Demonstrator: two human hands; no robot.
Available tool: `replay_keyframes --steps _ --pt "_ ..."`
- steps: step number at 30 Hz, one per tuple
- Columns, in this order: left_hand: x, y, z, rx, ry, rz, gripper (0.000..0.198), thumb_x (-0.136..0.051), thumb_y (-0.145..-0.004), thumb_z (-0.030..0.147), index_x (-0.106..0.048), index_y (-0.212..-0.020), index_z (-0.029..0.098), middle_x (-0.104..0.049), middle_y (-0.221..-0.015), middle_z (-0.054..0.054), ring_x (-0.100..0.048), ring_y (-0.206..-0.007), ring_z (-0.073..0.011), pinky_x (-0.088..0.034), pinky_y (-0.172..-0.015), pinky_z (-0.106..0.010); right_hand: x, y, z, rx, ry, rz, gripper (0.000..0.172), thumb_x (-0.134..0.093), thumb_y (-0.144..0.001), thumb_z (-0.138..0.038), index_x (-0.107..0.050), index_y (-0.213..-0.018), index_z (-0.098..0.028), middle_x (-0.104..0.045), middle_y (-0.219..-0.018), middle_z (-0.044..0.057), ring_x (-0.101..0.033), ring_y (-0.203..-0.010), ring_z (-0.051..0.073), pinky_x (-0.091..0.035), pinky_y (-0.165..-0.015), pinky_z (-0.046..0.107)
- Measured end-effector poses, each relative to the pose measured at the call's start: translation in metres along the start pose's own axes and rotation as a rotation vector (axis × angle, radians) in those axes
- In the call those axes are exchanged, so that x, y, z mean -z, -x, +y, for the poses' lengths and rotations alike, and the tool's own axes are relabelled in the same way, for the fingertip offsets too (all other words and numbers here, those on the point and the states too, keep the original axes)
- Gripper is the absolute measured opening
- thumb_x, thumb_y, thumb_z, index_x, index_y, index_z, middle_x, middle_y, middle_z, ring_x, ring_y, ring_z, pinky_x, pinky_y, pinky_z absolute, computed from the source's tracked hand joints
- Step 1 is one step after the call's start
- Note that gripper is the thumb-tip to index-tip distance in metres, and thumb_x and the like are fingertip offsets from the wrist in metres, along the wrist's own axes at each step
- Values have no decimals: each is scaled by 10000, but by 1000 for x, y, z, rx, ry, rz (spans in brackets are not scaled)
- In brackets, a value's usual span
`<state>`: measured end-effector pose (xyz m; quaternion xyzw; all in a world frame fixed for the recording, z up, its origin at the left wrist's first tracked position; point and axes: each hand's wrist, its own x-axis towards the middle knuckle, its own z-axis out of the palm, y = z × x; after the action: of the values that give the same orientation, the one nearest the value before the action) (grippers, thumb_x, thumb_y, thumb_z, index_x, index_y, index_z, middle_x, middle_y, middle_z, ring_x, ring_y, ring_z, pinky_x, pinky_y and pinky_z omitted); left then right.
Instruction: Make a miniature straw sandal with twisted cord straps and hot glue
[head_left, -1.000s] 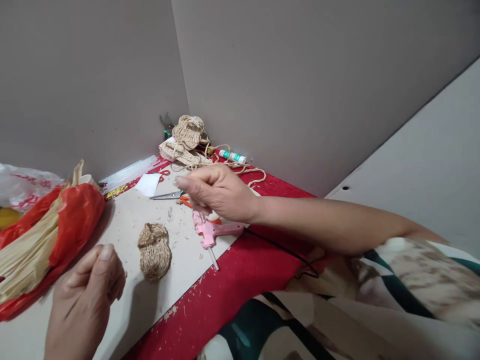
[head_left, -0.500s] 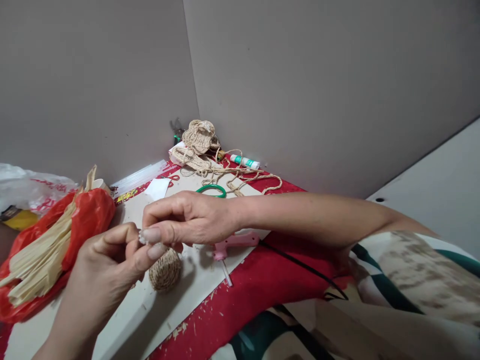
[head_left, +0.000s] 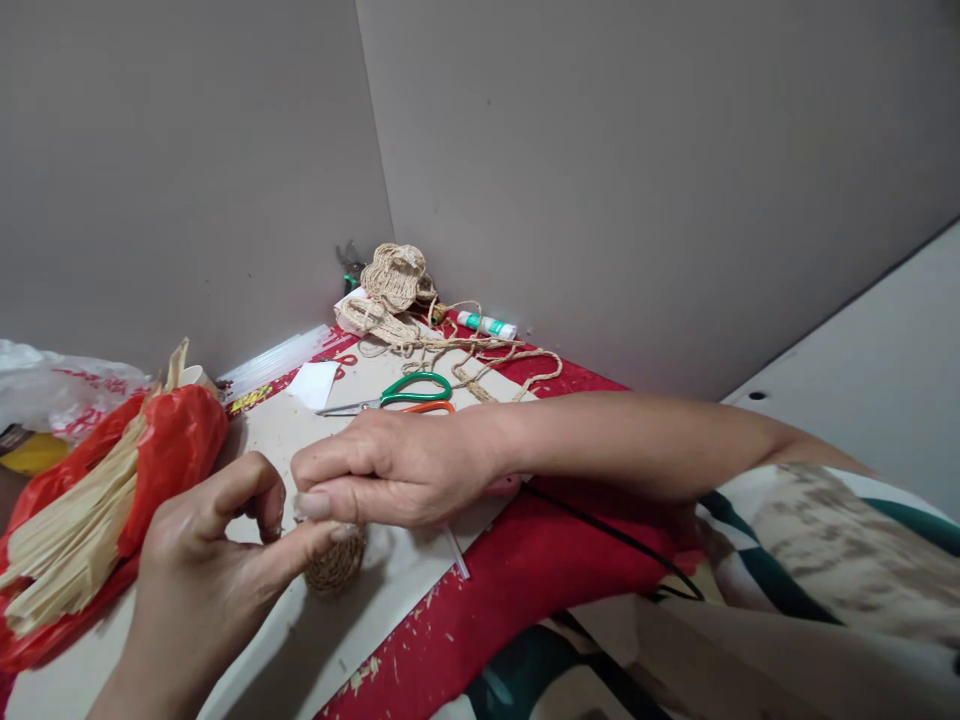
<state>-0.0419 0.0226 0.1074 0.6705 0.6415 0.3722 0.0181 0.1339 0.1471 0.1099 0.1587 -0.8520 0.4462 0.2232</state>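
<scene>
My right hand is closed in a pinch. Its thumb lies against the curled index finger, and I cannot make out what, if anything, is between them. My left hand has its thumb and index finger apart, with the thumb tip touching or just below the fingertips of the right. Beneath the two hands is a small coiled piece of straw rope, its top partly covered by them. The pink glue gun is mostly hidden under my right wrist, with a clear glue stick beside it.
Scissors with green and orange handles lie beyond my right hand. Braided straw rope is heaped at the back corner, near pliers and a white-green tube. Left is a red plastic bag holding dried husks.
My left thumb and index finger have spread apart. My right hand has shifted slightly down and right, uncovering more of the scissors.
</scene>
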Motion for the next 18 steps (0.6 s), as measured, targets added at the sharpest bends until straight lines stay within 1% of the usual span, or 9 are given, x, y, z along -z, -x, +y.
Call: replay_keyframes --steps 2,4,8,10,11,12,14,15,18 --pt "-2 0 4 -110 -31 34 385 -749 -732 475 -459 -583 270 -451 -534 63 -379 -475 -123 -315 -459 -285 -4 -1 2 -16 -6 11 231 -413 -996 -239 -379 -768 -212 -418 -705 -29 -447 -701 93 -368 -655 201" --pt "-4 -1 7 -102 -30 92 392 -757 -728 477 -463 -586 260 -427 -528 77 -342 -457 -105 -294 -446 -276 -7 0 -1 -31 -15 41 242 -423 -990 -242 -373 -755 -213 -405 -704 -27 -432 -697 96 -372 -658 205" --pt "-1 -12 -4 67 140 186 377 -784 -703 384 -482 -548 221 -437 -521 77 -362 -476 -80 -273 -436 -256 -8 8 -27 47 -117 159 260 -438 -978 -196 -356 -732 -219 -394 -705 -31 -410 -658 87 -390 -640 211" --pt "3 -20 -16 227 222 346 301 -712 -798 317 -551 -572 200 -499 -521 68 -418 -474 -75 -332 -448 -242 -5 16 -43 40 -180 221 302 -448 -988 -221 -347 -703 -222 -387 -690 -37 -397 -616 78 -404 -628 217" --pt "5 -24 -22 274 273 436 291 -677 -846 315 -557 -611 194 -520 -539 69 -435 -465 -72 -360 -453 -239 -3 20 -49 20 -237 257 332 -430 -1005 -251 -350 -685 -221 -376 -665 -44 -386 -580 70 -398 -599 216" --pt "7 -26 -26 269 331 505 251 -666 -868 307 -573 -667 188 -557 -590 64 -479 -487 -74 -400 -478 -239 0 23 -51 -21 -275 295 359 -434 -1013 -286 -357 -669 -218 -368 -641 -49 -380 -552 64 -384 -568 214" --pt "8 -29 -27 199 419 587 137 -676 -868 261 -593 -792 183 -613 -680 55 -536 -526 -81 -445 -511 -249 4 27 -45 -123 -317 387 409 -479 -1008 -344 -365 -641 -205 -352 -600 -62 -350 -512 48 -341 -508 205" --pt "8 -29 -25 162 455 598 103 -686 -853 228 -595 -833 184 -630 -701 50 -555 -542 -89 -456 -515 -259 6 28 -37 -119 -329 406 450 -515 -995 -377 -356 -615 -196 -338 -574 -69 -316 -486 38 -298 -464 196" --pt "5 -26 -13 153 496 559 101 -636 -857 206 -561 -791 195 -589 -633 76 -534 -525 -82 -422 -498 -287 10 28 -6 -218 -339 365 571 -663 -905 -431 -309 -535 -178 -309 -501 -88 -279 -441 12 -240 -412 179"
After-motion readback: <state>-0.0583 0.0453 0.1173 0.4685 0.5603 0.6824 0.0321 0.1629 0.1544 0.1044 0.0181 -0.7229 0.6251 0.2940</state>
